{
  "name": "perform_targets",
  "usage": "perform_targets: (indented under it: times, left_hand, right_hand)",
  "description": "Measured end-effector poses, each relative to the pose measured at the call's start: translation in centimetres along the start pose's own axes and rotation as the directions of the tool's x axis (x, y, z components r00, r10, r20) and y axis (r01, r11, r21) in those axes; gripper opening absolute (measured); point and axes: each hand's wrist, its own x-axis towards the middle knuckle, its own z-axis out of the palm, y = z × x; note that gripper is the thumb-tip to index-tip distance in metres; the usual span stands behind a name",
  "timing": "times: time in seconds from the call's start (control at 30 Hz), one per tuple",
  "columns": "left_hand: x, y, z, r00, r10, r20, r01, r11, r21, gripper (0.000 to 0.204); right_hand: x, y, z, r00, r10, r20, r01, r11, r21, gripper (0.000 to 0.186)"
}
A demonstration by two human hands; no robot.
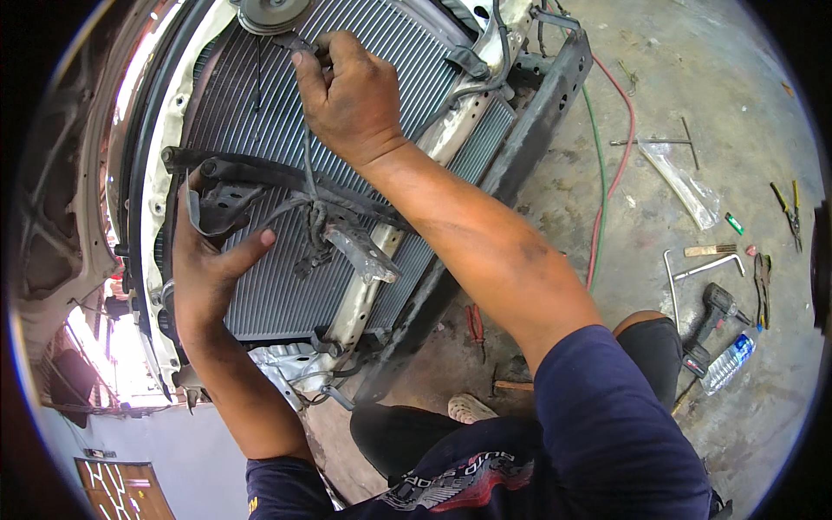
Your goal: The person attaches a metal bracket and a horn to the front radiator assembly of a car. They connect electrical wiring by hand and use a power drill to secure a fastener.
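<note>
In front of me a car radiator [269,303] with fine metal fins shows behind a black metal support bar [286,178]. My left hand [206,273] is at the bar's left end, fingers curled around a black bracket [227,208] and thumb stretched out to the right. Higher up, my right hand [351,104] is closed in a pinch on the dark tab below a round disc-shaped horn [273,12]. Its curled fingers partly hide the tab. Wires [309,165] run down to the bar's middle, where a scuffed metal bracket [362,247] sticks out.
A dark bumper beam [542,121] runs along the car's front. Red [626,104] and green [598,143] hoses cross the concrete floor. At right lie a cordless drill [715,321], a water bottle [731,362], pliers [762,286] and a plastic bag [685,186]. Red-handled pliers [474,325] lie near my foot.
</note>
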Motion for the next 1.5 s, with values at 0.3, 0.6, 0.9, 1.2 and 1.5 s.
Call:
perform_targets:
  times: [0.3,0.6,0.9,1.2,1.5]
  left_hand:
    - [1.1,1.7,-2.2,0.981,-0.166,0.097,0.184,0.957,-0.225,0.091]
    - [5.1,2.8,-7.8,0.976,-0.123,0.181,0.091,0.98,0.175,0.047]
    - [12.1,0.9,-13.0,0.926,0.366,-0.091,-0.221,0.722,0.655,0.058]
    - [13.1,-2.1,-9.2,0.915,0.4,-0.056,-0.274,0.716,0.643,0.079]
    - [13.7,-2.7,-9.1,0.928,0.369,-0.049,-0.259,0.734,0.628,0.083]
  right_hand:
    - [0.1,-0.8,-0.8,0.982,0.136,0.128,-0.151,0.982,0.11,0.026]
    - [0.0,-0.4,-0.1,0.997,0.055,0.049,-0.058,0.996,0.073,0.026]
    - [-0.1,-0.7,0.0,0.986,0.145,0.078,-0.152,0.983,0.101,0.028]
    - [0.4,0.0,-0.5,0.99,0.057,0.126,-0.06,0.998,0.026,0.026]
    - [1.1,-0.4,-1.3,0.984,0.059,0.167,-0.063,0.998,0.02,0.026]
